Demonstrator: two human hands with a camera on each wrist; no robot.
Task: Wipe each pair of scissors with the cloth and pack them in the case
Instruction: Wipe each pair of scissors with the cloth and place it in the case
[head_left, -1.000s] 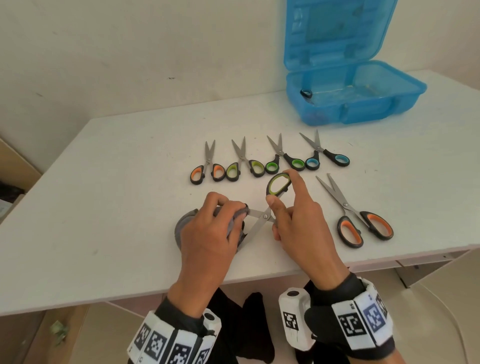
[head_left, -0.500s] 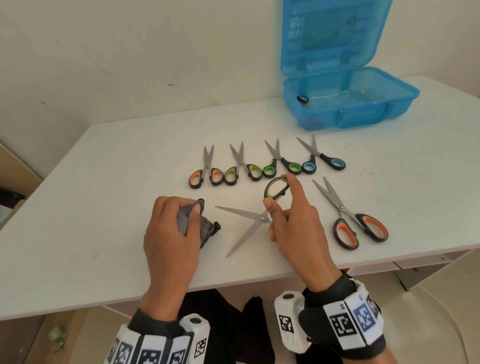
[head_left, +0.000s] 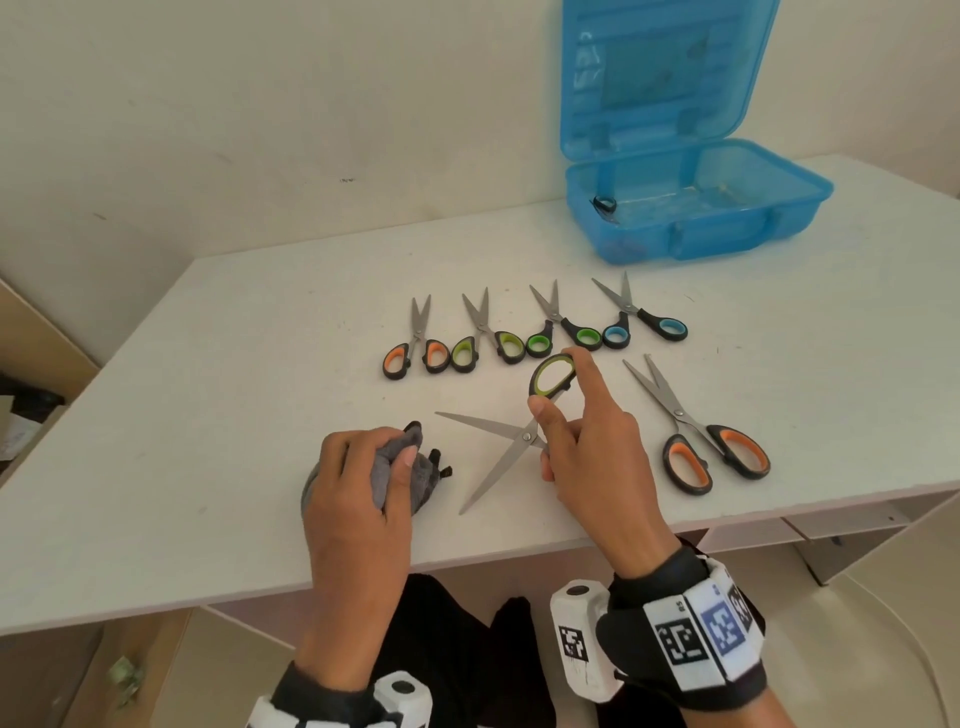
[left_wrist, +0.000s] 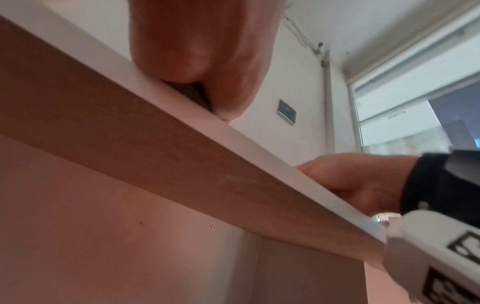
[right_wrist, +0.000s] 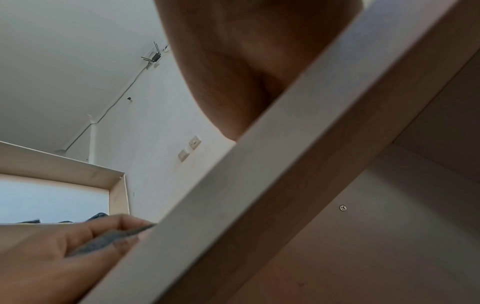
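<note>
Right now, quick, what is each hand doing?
Left hand: grips the grey cloth.
Right hand: holds the green-handled scissors, blades wide open.

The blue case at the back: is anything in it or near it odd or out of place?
Nearly bare, the blue case holds one small dark item in its left corner; what it is cannot be told. No scissors are packed yet. Nothing looks spilled or broken.

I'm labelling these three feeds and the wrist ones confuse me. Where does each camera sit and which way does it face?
Head: looks down on the table; both hands, the cloth, the scissors.
Left wrist: below the table edge, facing up; left hand, right hand.
Right wrist: likewise below, facing up; right hand, left hand.
Shared: both wrist views show both hands and the table edge.
</note>
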